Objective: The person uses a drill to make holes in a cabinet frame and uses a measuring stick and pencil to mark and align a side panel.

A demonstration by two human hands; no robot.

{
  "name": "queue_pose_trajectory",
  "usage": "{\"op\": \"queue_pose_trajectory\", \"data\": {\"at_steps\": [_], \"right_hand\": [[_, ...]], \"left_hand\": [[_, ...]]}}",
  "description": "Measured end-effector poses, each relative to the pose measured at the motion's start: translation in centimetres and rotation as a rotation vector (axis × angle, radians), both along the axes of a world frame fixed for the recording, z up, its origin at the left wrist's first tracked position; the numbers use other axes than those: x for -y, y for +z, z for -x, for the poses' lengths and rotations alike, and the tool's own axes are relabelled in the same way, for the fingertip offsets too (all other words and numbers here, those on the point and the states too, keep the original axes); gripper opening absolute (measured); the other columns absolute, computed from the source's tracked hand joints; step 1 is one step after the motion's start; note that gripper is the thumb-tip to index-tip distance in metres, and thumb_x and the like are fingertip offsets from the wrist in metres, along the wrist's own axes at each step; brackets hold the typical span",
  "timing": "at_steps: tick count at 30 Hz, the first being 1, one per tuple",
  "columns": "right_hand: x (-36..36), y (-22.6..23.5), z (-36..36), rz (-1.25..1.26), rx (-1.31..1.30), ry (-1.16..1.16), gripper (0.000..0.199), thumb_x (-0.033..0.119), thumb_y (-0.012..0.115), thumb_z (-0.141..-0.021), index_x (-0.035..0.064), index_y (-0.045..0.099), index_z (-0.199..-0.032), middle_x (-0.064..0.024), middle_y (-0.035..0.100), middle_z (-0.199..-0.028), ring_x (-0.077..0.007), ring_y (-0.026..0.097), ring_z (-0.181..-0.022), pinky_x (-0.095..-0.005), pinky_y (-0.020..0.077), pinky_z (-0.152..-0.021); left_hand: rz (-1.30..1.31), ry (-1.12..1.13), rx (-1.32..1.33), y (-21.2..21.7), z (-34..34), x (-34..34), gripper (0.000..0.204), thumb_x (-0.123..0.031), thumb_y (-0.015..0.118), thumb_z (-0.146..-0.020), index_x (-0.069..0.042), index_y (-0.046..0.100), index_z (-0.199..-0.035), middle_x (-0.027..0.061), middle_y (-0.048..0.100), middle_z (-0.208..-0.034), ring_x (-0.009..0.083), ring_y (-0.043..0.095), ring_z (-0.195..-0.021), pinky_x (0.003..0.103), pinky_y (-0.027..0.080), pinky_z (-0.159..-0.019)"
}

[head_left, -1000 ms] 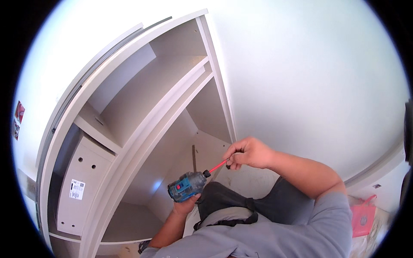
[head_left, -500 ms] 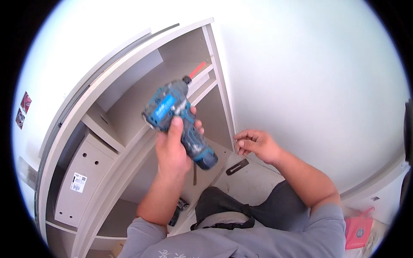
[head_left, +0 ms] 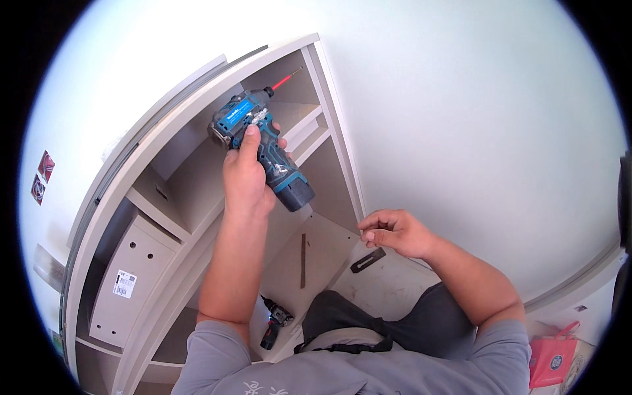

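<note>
My left hand (head_left: 245, 178) is wrapped round the grip of a blue and black cordless impact driver (head_left: 280, 170). A long bit (head_left: 283, 81), red along its shaft, points up and right into the upper compartment of a beige cabinet (head_left: 197, 191). Whether the bit's tip touches the panel is not clear. Lower and to the right, my right hand (head_left: 398, 234) is held beside the white wall, fingers curled and thumb against them. Anything pinched in those fingers is too small to make out.
A second cordless drill (head_left: 276, 322) lies low in the cabinet, near a thin brown strip (head_left: 303, 260). By my knees lies a dark slotted plate (head_left: 368, 260). The white wall (head_left: 461, 131) rises on the right. A red bag (head_left: 552, 359) stands at lower right.
My left hand has carried the impact driver up and left, deeper over the cabinet's upper compartment. The second drill shows more fully. My right hand stays nearly where it was.
</note>
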State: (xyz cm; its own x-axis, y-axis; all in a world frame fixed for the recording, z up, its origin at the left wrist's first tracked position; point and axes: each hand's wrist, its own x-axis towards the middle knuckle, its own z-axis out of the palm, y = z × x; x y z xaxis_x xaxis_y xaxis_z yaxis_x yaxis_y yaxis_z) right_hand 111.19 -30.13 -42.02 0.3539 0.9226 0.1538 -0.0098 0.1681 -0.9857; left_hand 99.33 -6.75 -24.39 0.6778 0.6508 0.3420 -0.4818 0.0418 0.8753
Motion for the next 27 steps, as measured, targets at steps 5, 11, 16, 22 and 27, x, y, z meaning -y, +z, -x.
{"op": "queue_pose_trajectory", "data": {"at_steps": [5,11,16,22,27], "right_hand": [[-0.1,0.1,0.0,0.006,0.001,-0.009,0.030,0.014,0.068,-0.101,-0.0033,0.065,-0.125,-0.0089,0.072,-0.105,-0.0152,0.068,-0.093,-0.0310,0.0550,-0.085],[-0.2,-0.3,-0.1,-0.004,0.006,0.002,0.030,0.016,0.068,-0.101,-0.0032,0.065,-0.125,-0.0084,0.072,-0.105,-0.0154,0.068,-0.093,-0.0315,0.0551,-0.086],[0.1,0.1,-0.5,-0.015,-0.018,0.019,0.031,0.017,0.068,-0.101,-0.0031,0.065,-0.124,-0.0077,0.072,-0.105,-0.0154,0.068,-0.094,-0.0317,0.0551,-0.086],[0.1,0.8,-1.1,0.025,-0.003,-0.020,0.028,0.012,0.066,-0.102,-0.0044,0.064,-0.124,-0.0113,0.072,-0.106,-0.0177,0.069,-0.095,-0.0344,0.0573,-0.089],[0.3,1.3,-0.9,0.013,-0.008,-0.010,0.030,0.016,0.067,-0.101,-0.0039,0.065,-0.124,-0.0083,0.073,-0.105,-0.0139,0.067,-0.095,-0.0300,0.0548,-0.086]], "left_hand": [[-0.010,0.010,-0.042,0.5,-0.6,-0.6,0.037,-0.031,0.054,-0.107,0.000,0.057,-0.128,0.0106,0.070,-0.112,0.0198,0.067,-0.088,0.042,0.059,-0.076],[0.004,-0.052,-0.031,1.5,-1.3,-1.6,0.037,-0.032,0.054,-0.107,0.000,0.058,-0.126,0.0096,0.071,-0.107,0.0186,0.067,-0.085,0.038,0.058,-0.073],[-0.078,-0.037,-0.100,1.9,-1.2,-2.7,0.038,-0.033,0.053,-0.108,-0.001,0.058,-0.127,0.0103,0.072,-0.110,0.0173,0.066,-0.081,0.035,0.058,-0.070],[-0.084,-0.043,-0.107,2.1,-1.2,-2.5,0.034,-0.032,0.054,-0.107,-0.001,0.061,-0.121,0.0097,0.072,-0.105,0.0174,0.066,-0.079,0.036,0.058,-0.069],[-0.059,-0.036,-0.118,1.8,-1.4,-3.1,0.037,-0.032,0.054,-0.107,-0.001,0.059,-0.125,0.0107,0.072,-0.108,0.0171,0.067,-0.080,0.037,0.058,-0.070]]}}
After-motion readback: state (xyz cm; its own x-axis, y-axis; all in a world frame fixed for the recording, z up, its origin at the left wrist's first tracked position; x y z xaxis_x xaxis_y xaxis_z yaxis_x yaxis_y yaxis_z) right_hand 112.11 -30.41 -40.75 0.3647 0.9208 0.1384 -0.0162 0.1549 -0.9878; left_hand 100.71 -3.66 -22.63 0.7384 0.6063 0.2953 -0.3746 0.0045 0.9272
